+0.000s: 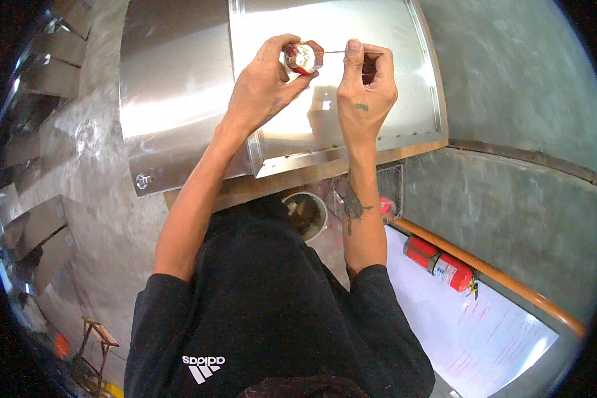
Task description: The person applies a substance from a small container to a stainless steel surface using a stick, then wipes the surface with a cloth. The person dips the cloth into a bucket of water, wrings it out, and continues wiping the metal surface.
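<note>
Above the metal worktop (318, 123), my left hand (262, 86) wraps its fingers and thumb round a small round jar-like object (304, 58). Its top looks white, and its side shows red and brownish patches. My right hand (367, 89) is closed in a pinch between thumb and forefinger. They grip a thin brown strand (335, 52), which runs straight from the jar's right side across to the fingertips. Whether it is a string or a fine stick, I cannot tell. The other fingers of my right hand curl under.
A raised metal rim (351, 152) edges the worktop. Below it stand a white bucket (305, 215) and a wire rack (391, 182). To the right, a red fire extinguisher (441, 264) lies across a whiteboard (477, 325) by a wooden rail. Cardboard boxes (40, 232) line the far left.
</note>
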The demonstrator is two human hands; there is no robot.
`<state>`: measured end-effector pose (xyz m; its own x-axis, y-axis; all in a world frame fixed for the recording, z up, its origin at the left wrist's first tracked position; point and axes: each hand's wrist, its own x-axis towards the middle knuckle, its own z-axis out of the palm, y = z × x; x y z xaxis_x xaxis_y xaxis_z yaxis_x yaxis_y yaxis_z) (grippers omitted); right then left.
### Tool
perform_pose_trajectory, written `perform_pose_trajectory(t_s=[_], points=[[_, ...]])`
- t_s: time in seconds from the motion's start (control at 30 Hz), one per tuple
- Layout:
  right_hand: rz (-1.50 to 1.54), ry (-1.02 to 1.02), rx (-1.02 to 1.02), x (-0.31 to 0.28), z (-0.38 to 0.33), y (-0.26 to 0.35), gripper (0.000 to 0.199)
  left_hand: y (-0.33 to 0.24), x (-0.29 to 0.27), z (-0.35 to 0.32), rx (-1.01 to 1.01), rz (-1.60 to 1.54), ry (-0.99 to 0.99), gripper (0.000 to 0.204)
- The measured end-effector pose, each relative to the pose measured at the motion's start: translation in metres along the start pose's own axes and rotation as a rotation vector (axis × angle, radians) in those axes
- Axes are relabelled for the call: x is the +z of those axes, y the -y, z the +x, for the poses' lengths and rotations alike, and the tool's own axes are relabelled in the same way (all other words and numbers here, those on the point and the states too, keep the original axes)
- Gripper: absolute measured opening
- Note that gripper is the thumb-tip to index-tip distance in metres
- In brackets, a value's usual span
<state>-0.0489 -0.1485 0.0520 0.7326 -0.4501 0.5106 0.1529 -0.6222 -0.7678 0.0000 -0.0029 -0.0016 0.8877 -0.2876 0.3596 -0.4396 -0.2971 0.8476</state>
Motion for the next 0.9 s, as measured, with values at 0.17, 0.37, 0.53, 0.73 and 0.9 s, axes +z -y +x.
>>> perform_pose_trajectory(t_s=[0.17,0.37,0.53,0.73,0.9], points=[[0.144,-0.109,0.091,-0.037,0.007,0.005,0.027,0.001,0.001,0.001,-0.122,0.025,0.082,0.061],[-0.06,-0.23,0.125,-0.131,0.021,-0.048,0.029,0.0,0.002,0.0,-0.001,-0.013,0.01,0.061],[-0.581,-0.16,0.328,-0.191,0.024,-0.091,0.038,0.002,0.002,0.001,0.021,0.012,0.023,0.061],[-0.797,-0.03,0.282,-0.212,0.014,-0.135,0.036,0.01,0.003,0.0,0.066,0.021,-0.006,0.062],[-0.803,0.022,0.349,-0.216,0.012,-0.142,0.033,0.011,0.004,0.0,0.103,0.03,-0.04,0.06]])
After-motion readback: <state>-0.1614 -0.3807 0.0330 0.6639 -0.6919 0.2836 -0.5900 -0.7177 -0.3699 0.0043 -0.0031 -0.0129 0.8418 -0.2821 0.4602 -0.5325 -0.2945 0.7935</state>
